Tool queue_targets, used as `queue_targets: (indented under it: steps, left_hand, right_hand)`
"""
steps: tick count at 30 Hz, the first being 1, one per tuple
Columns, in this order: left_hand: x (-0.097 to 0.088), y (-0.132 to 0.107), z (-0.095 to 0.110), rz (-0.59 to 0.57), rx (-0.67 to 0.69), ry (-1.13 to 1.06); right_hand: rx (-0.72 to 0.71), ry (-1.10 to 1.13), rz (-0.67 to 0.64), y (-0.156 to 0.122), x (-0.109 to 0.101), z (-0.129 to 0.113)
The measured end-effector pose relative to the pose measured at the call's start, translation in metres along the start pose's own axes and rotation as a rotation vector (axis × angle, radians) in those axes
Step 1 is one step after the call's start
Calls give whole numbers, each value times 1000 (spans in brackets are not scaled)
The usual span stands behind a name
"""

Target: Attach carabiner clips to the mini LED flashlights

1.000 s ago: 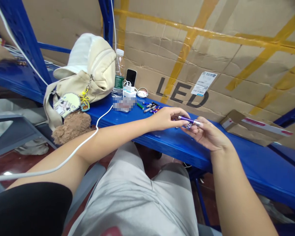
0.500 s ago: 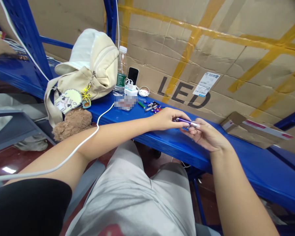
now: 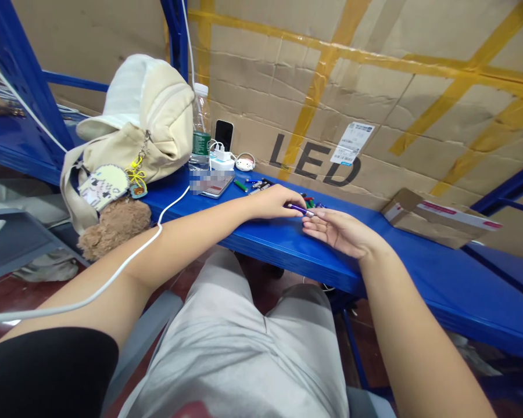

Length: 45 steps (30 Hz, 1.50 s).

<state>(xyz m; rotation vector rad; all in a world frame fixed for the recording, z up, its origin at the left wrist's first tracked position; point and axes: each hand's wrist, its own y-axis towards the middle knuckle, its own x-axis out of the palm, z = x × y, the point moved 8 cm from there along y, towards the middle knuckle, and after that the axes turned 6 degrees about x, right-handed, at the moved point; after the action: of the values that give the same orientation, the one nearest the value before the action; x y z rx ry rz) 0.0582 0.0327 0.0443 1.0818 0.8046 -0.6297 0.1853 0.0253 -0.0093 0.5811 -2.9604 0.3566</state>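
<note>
A short purple pen (image 3: 297,208) with a silvery tip spans the gap between my two hands above the front part of the blue shelf. My left hand (image 3: 273,202) pinches its purple end, with the thumb beneath. The silvery end is between the thumb and finger of my right hand (image 3: 343,231), whose other fingers stretch out, palm partly up. Behind my left hand lie several small pens, among them a green one (image 3: 240,186). More coloured pieces (image 3: 316,203) show just past the fingertips, partly hidden by my hands.
A cream backpack (image 3: 168,116) with a white cap, charms and a brown plush (image 3: 115,226) sits at left. Near it stand a water bottle (image 3: 201,139), a charger (image 3: 221,159) and phones. A white cable (image 3: 126,268) crosses my left arm. At right lies a cardboard box (image 3: 436,219).
My view has shifted slightly. Both hands have moved left and a little lower over the shelf with the pen, and the right fingers have straightened. More coloured pieces now show behind the hands.
</note>
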Motion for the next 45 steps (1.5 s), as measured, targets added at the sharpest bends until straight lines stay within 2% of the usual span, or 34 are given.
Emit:
queue_targets:
  steps: [5, 9, 13, 22, 33, 45]
  left_hand:
    - [-4, 16, 11, -74, 85, 165]
    - [-4, 33, 15, -187, 78, 215]
    - [-3, 38, 13, -232, 69, 253]
    - [-3, 28, 5, -215, 82, 261]
    - [2, 18, -9, -196, 49, 303]
    - [6, 12, -11, -193, 26, 333]
  right_hand:
    - [-3, 51, -15, 6, -2, 1]
    - [2, 102, 21, 9, -7, 3]
    - [0, 111, 55, 12, -11, 4]
    - [-8, 70, 32, 13, -12, 4]
    - [-28, 51, 117, 11, -14, 3]
    - [-37, 40, 251, 9, -14, 3]
